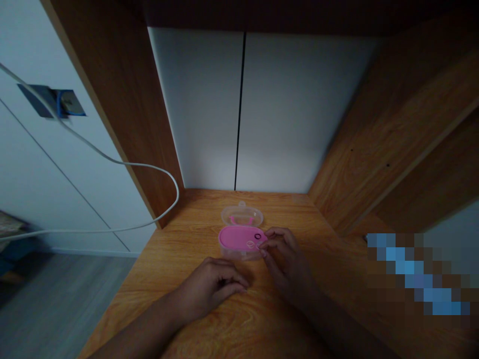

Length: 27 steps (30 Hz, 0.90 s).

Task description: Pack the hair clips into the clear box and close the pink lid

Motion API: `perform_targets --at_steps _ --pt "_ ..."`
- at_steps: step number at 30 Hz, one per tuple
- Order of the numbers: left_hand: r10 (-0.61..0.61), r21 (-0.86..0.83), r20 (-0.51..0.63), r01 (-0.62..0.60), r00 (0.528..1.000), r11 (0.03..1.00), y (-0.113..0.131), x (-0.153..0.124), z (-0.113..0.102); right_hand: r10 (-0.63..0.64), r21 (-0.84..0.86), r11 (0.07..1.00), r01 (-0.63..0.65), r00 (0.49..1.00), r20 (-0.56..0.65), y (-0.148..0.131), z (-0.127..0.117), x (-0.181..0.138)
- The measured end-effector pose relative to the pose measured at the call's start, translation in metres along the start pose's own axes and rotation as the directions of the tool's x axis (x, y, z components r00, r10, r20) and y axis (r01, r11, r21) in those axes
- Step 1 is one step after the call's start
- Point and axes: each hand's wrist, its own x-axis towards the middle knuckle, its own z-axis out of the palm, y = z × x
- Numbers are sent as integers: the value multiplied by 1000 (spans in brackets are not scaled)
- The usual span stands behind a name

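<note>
A small oval plastic box point(241, 255) with clear walls stands on the wooden tabletop, its clear lid point(242, 215) swung back behind it. The box's top is a pink surface point(235, 236). On that surface lie a dark ring-shaped hair tie point(258, 236) and a pale one point(250, 244). My right hand point(286, 262) is at the box's right end, thumb and fingers closed around what looks like another small pale hair tie point(259, 245). In front of the box, my left hand point(220, 285) rests on the tabletop, fingers loosely bent, thumb apart, holding nothing.
Wooden side panels point(359, 169) and a white back panel point(277, 114) enclose the tabletop point(175, 279). A white cable point(149, 165) loops in from the left, past a wall socket point(73, 102). A blurred-out patch point(415, 274) covers something at right.
</note>
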Motion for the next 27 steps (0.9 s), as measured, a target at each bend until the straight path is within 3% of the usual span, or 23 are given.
perform_targets --at_steps 6,9,16,20,27 --pt "-133 -183 -57 121 989 976 1 1 2 -213 31 976 216 973 -89 -11 -5 2" --pt "-148 -234 -88 124 985 964 3 1 1 -265 23 963 269 958 -111 -17 -6 3" --pt "-119 -256 -233 57 965 965 6 1 -2 -278 -32 961 276 954 -112 -31 -12 2" --pt "-106 -253 -295 29 950 967 8 1 -4 -274 -28 962 273 960 -55 -37 -14 1" --pt "-104 -225 -322 31 941 974 7 -1 -3 -305 19 952 306 951 -61 -38 -13 1"
